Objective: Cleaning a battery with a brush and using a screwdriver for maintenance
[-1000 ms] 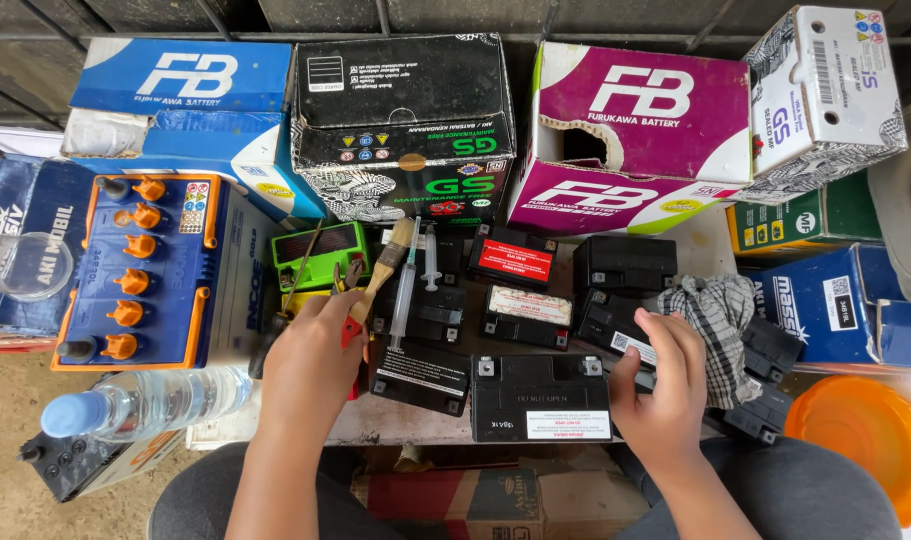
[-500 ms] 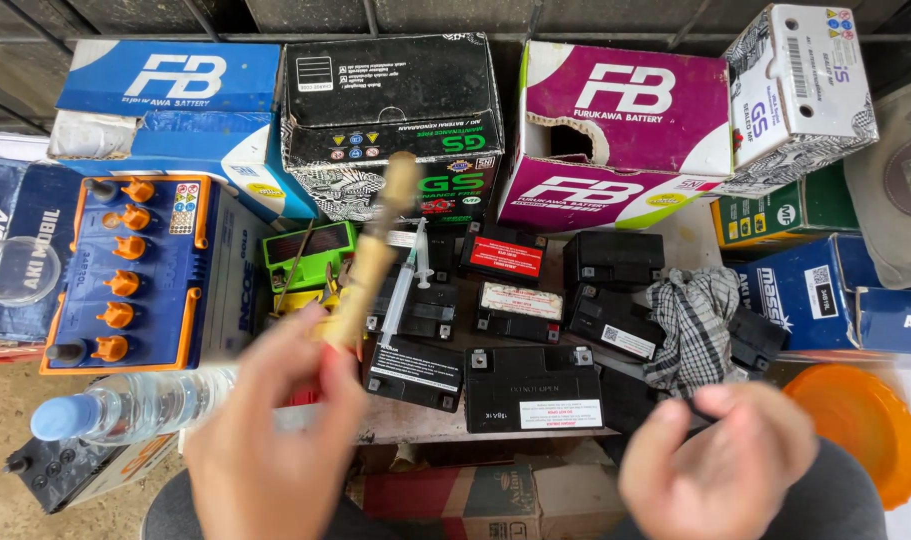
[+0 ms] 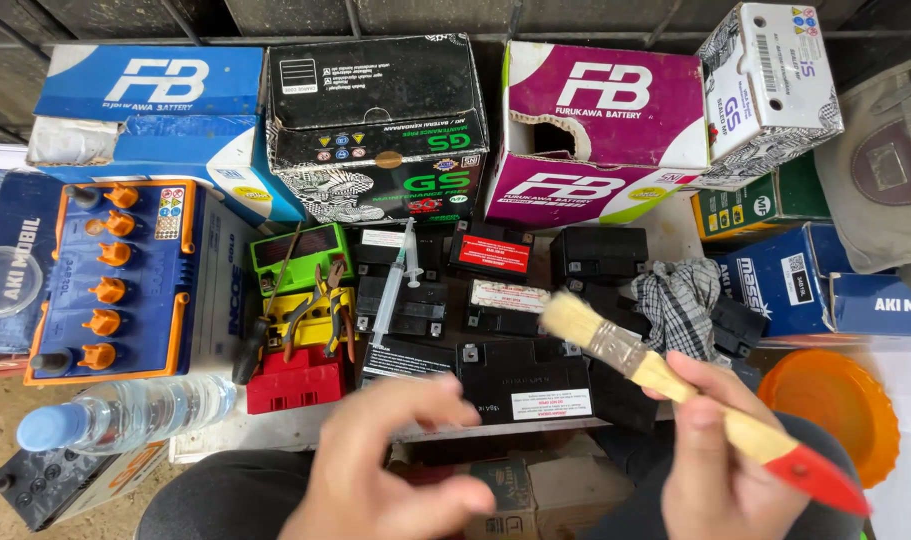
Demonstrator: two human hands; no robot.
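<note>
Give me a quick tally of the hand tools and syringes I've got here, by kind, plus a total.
Paintbrush, held in the right hand: 1
Pliers on the yellow battery: 1
Screwdriver beside the green battery: 1
Syringes lying on the black batteries: 2
Total: 5
The left hand is open and holds nothing.

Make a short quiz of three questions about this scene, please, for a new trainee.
1. Which hand holds the paintbrush?
2. True or false: the pliers lie on the yellow battery.
3. The checked cloth lies: A) on the water bottle, B) among the small black batteries, C) inside the magenta box.

Key:
1. The right hand; the left hand is empty.
2. True.
3. B.
</note>
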